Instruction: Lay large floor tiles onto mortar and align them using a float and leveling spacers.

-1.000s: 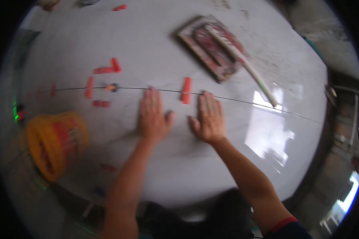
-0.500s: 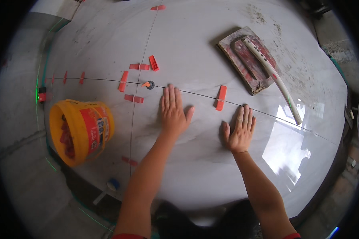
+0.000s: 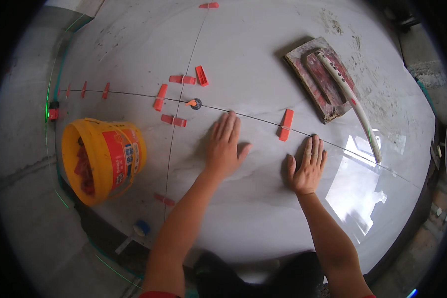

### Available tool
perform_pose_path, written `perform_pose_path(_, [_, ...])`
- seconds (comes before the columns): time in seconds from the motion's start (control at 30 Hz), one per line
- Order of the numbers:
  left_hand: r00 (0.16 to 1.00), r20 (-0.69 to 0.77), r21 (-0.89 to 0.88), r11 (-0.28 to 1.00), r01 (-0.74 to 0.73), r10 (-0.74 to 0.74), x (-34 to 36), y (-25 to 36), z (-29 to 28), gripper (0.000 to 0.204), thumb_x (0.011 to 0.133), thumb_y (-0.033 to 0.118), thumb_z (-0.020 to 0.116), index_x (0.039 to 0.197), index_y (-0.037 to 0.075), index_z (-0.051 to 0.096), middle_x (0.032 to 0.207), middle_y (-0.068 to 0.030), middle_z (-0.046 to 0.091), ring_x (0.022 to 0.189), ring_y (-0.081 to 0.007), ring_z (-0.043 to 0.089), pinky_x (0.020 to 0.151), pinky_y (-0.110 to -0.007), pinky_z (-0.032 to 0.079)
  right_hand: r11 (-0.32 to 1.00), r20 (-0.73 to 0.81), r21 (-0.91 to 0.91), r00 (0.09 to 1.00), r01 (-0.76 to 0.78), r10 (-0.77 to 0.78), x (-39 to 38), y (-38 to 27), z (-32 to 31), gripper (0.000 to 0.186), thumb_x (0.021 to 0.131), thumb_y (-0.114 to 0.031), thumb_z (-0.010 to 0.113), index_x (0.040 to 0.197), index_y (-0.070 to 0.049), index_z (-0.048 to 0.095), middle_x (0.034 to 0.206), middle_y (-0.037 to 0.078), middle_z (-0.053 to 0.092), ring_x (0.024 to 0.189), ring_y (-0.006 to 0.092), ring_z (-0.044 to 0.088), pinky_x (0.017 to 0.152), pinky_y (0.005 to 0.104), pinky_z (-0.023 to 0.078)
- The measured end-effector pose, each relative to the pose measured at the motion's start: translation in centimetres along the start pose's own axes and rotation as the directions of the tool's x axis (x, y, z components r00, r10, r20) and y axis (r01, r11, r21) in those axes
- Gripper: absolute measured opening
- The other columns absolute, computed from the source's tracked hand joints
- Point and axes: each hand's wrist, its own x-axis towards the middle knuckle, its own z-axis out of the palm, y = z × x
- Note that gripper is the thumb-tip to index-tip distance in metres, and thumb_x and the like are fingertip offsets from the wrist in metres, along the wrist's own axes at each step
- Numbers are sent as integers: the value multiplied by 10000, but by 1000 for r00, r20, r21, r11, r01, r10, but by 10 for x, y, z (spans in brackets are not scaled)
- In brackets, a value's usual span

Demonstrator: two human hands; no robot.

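Observation:
My left hand (image 3: 224,150) is laid palm down on the near grey-white floor tile (image 3: 243,208). Its fingers are stretched out, thumb apart, tips at the dark joint line. Farther right, my right hand (image 3: 309,168) rests flat in the same way, fingertips beside that joint. Neither holds anything. Between their fingertips, a red levelling wedge (image 3: 286,124) stands across the joint in a pale clip. Left of my left hand, a round dark piece with an orange tip (image 3: 195,104) sits on the joint. Several more wedges, such as one red wedge (image 3: 160,97), surround the nearby joint crossing.
A yellow bucket (image 3: 104,164) holding red wedges stands tilted-looking at the left. A dirty rubbing float (image 3: 315,79) and a white-handled mallet-like tool (image 3: 350,102) lie at far right. A small red laser device (image 3: 53,111) glows green; blue tape (image 3: 141,228) lies near the tile edge.
The whole view has shifted, so most things sit a little farther right. My left hand has slid slightly right along the joint and back from it. My right hand stays put beside the wedge.

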Motion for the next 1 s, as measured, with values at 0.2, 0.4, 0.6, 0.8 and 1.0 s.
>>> perform_pose_path(0.2, [746,-141,-385,730,565,-651,35,-12,-17,410,947,70,687,1345,-12,634,1239,-168,627,1099,-347,648,937,-434,539,998,25,-63,1000,-4,6,0,5,-2,802,999,-414,589,1631,-7,310,1695,197,328,1585,394,268,1283,572,169])
perform_pose_path(0.4, [714,-276,-383,755,532,-643,41,-26,13,324,947,10,651,1267,-36,678,1145,-146,622,1011,-306,652,867,-389,549,998,49,-55,999,-6,9,1,-2,-2,776,1017,-418,555,1625,6,325,1699,190,324,1593,382,255,1292,549,158])
perform_pose_path(0.6, [780,-358,-339,850,403,-513,34,-14,23,273,920,-42,638,1173,-14,738,1071,-116,643,969,-280,657,819,-371,550,1000,42,-30,999,-6,7,3,-6,-3,769,1013,-404,555,1619,12,331,1695,199,328,1593,382,256,1290,554,152])
perform_pose_path(0.8, [773,-220,-560,726,399,-595,29,0,14,209,950,38,689,1146,-16,737,984,-67,670,796,-182,630,711,-316,532,999,45,-45,999,-11,13,3,3,-4,771,1011,-409,550,1619,13,331,1694,201,328,1595,382,252,1290,556,150])
perform_pose_path(1.0, [312,501,-722,-192,665,-807,47,-41,-38,145,970,205,735,967,71,678,817,-54,696,646,-132,623,547,-243,442,998,85,-67,996,-19,25,2,1,-5,784,1007,-412,557,1626,8,322,1702,193,317,1600,376,241,1295,552,143])
